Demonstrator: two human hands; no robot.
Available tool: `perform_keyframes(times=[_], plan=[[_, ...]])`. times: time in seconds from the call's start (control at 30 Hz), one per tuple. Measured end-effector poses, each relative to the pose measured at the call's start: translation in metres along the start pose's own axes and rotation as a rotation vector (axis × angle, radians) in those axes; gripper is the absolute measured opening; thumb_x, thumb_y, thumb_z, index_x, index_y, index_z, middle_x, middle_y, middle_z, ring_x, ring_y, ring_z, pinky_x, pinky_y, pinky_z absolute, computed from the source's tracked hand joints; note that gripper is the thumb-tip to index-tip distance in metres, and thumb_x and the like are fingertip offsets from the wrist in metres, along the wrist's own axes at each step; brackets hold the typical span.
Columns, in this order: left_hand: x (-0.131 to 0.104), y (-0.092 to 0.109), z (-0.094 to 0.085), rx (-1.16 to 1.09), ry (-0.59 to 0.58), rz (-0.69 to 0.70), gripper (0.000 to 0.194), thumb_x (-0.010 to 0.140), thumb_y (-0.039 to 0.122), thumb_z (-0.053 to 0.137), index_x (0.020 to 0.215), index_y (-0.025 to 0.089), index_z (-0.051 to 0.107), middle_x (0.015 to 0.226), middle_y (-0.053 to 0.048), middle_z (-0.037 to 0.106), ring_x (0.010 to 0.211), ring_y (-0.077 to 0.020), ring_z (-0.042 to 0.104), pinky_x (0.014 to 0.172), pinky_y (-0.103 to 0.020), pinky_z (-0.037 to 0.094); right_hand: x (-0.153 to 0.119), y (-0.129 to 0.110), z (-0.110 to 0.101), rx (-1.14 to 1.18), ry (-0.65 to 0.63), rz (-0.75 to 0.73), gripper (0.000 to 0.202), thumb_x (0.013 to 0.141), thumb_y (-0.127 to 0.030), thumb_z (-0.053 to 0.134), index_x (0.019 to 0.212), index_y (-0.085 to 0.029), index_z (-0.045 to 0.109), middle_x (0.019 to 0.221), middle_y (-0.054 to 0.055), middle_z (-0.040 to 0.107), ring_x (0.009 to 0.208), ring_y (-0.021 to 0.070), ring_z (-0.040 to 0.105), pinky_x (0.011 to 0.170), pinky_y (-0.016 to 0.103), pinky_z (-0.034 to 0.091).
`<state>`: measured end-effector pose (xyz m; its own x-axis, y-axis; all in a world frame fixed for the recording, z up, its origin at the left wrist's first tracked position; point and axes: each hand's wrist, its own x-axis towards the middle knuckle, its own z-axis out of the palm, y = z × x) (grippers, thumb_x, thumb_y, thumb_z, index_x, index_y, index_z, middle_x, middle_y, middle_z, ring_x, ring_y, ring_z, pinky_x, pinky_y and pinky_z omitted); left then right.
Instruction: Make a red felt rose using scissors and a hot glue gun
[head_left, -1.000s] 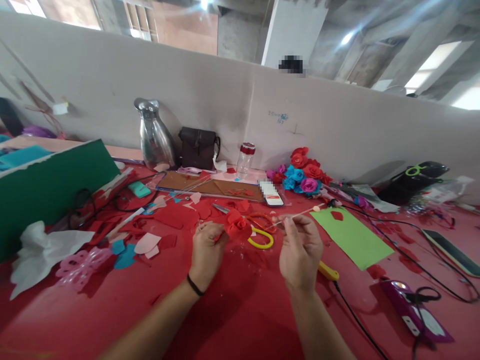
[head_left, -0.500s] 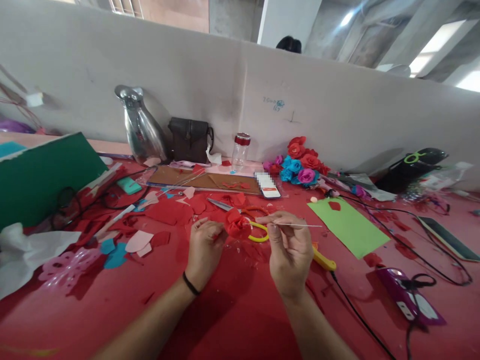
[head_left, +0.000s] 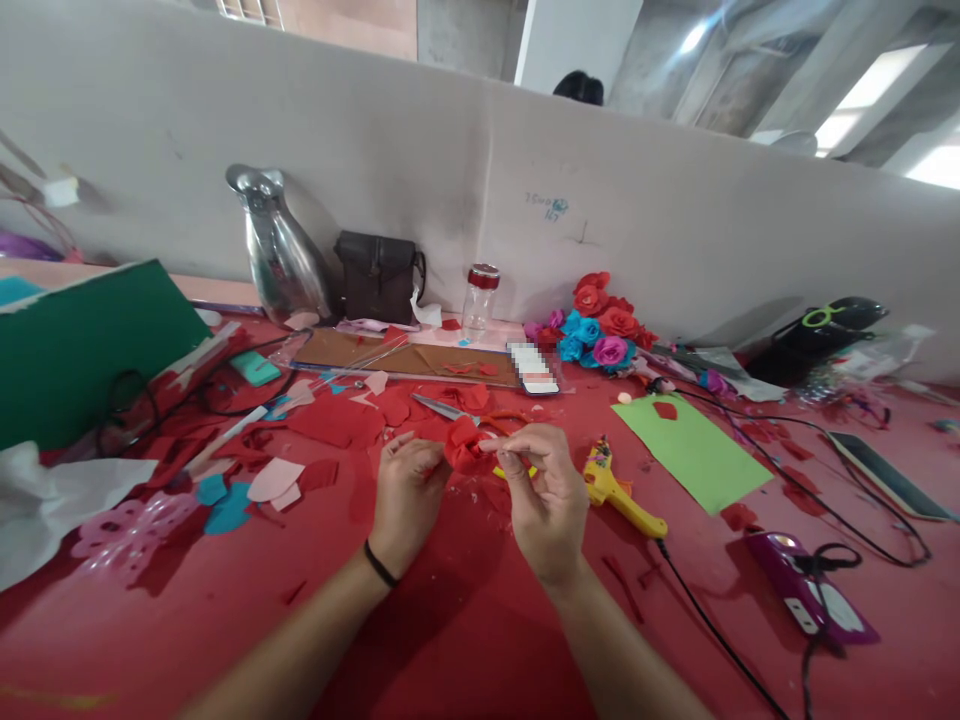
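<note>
A red paper flower (head_left: 465, 447) is held above the red table, between my two hands. My left hand (head_left: 409, 485) is closed, its thumb and fingers pinching the flower's left side. On the other side, my right hand (head_left: 546, 500) is also closed, its fingertips pressed together against the flower's right edge. What those fingertips grip is hidden. Scissors (head_left: 444, 408) with orange and yellow handles lie behind the flower, partly covered by it and by my right hand. A yellow glue gun (head_left: 622, 495) rests to the right of my right hand.
Red, pink and blue paper pieces (head_left: 277, 480) lie at left. Behind stand a steel jug (head_left: 281, 250), a black bag (head_left: 377, 280), a glass jar (head_left: 478, 305) and paper roses (head_left: 604, 325). Green paper (head_left: 694, 450) and a purple power strip (head_left: 810, 590) are at right.
My right hand has moved left, right up to the flower, uncovering more of the glue gun. The thin white stick that showed in its fingers is no longer visible. My left hand stays in place.
</note>
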<state>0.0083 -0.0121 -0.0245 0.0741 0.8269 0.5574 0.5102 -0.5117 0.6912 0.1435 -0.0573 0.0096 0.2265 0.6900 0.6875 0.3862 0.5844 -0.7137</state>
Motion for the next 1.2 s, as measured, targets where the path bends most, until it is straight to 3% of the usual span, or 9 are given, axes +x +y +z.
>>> perform_keyframes(times=[0.13, 0.3, 0.5, 0.77, 1.0, 1.2], plan=[[0.0, 0.001, -0.002, 0.012, -0.035, 0.042, 0.031, 0.076, 0.015, 0.052, 0.045, 0.021, 0.052, 0.045, 0.004, 0.055, 0.049, -0.0129, 0.052, 0.08, -0.033, 0.042, 0.002, -0.001, -0.002, -0.105, -0.013, -0.034, 0.012, 0.089, -0.02, 0.052, 0.085, -0.024, 0.062, 0.083, 0.004, 0.068, 0.085, 0.019, 0.057, 0.075, 0.036, 0.046], [-0.001, 0.0, 0.002, -0.035, -0.03, 0.014, 0.032, 0.078, 0.021, 0.052, 0.046, 0.021, 0.054, 0.044, 0.004, 0.054, 0.048, -0.0129, 0.051, 0.081, -0.034, 0.041, 0.001, -0.001, -0.002, -0.083, -0.051, 0.047, 0.013, 0.09, -0.024, 0.05, 0.085, -0.024, 0.062, 0.081, 0.004, 0.067, 0.082, 0.0188, 0.058, 0.074, 0.035, 0.046], [-0.004, -0.002, 0.007, -0.18, -0.036, -0.025, 0.036, 0.078, 0.024, 0.049, 0.043, 0.022, 0.047, 0.044, 0.004, 0.051, 0.047, -0.0127, 0.048, 0.08, -0.033, 0.044, -0.002, 0.004, 0.002, 0.011, 0.02, 0.098, 0.011, 0.09, -0.023, 0.05, 0.082, -0.023, 0.058, 0.079, 0.003, 0.066, 0.08, 0.0178, 0.061, 0.076, 0.035, 0.047], [-0.005, 0.001, 0.01, -0.279, -0.056, -0.066, 0.037, 0.075, 0.03, 0.053, 0.04, 0.022, 0.047, 0.038, 0.004, 0.045, 0.046, -0.013, 0.044, 0.077, -0.033, 0.045, -0.003, 0.007, 0.005, -0.055, 0.041, 0.081, 0.011, 0.091, -0.025, 0.049, 0.082, -0.023, 0.057, 0.078, 0.003, 0.064, 0.078, 0.0175, 0.058, 0.074, 0.034, 0.047], [-0.006, 0.004, 0.01, -0.427, -0.108, -0.18, 0.026, 0.074, 0.029, 0.057, 0.049, 0.02, 0.061, 0.054, -0.002, 0.062, 0.055, -0.0149, 0.053, 0.057, -0.025, 0.045, -0.004, 0.009, 0.007, -0.069, 0.049, 0.091, 0.012, 0.09, -0.025, 0.049, 0.081, -0.023, 0.058, 0.079, 0.003, 0.064, 0.08, 0.0181, 0.059, 0.076, 0.035, 0.046], [-0.001, 0.001, 0.008, -0.412, -0.11, -0.186, 0.017, 0.072, 0.025, 0.06, 0.057, 0.019, 0.068, 0.063, -0.004, 0.069, 0.06, -0.0166, 0.059, 0.06, -0.026, 0.046, 0.001, 0.007, 0.001, -0.12, 0.055, 0.091, 0.008, 0.088, -0.021, 0.052, 0.085, -0.023, 0.058, 0.086, 0.005, 0.063, 0.089, 0.0199, 0.055, 0.079, 0.036, 0.044]])
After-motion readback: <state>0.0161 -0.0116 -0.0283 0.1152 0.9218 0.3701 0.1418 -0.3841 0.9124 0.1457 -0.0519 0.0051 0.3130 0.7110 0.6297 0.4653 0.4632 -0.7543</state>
